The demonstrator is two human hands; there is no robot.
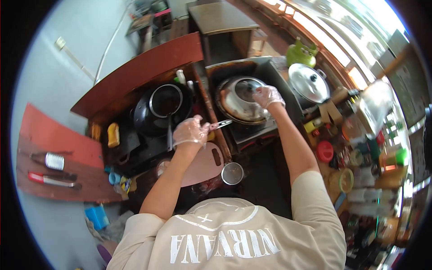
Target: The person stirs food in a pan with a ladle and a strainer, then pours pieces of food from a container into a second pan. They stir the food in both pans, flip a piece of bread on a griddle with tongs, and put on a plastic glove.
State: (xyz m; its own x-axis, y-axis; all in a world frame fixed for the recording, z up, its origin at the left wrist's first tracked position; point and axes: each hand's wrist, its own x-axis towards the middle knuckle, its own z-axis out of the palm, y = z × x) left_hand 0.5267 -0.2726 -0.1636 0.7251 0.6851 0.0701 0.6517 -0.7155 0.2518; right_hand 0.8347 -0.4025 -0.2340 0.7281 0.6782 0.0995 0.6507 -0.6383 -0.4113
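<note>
My left hand (191,131), in a clear plastic glove, is closed around the handle (220,124) of a pan on the right-hand stove. A domed silver lid with a glass centre (238,101) covers that pan. My right hand (269,96), gloved the same way, is closed at the knob on top of the lid. Left of my left hand, a black wok (146,114) sits on the other stove with a round-rimmed, long-handled utensil (154,100) in it. What is under the lid is mostly hidden.
A pink cutting board (204,167) and a small strainer (232,173) lie close to my body. A second silver lid (309,83) and a green gas cylinder (301,53) stand at the back right. Crowded shelves (360,175) line the right; tongs (51,179) hang at the left.
</note>
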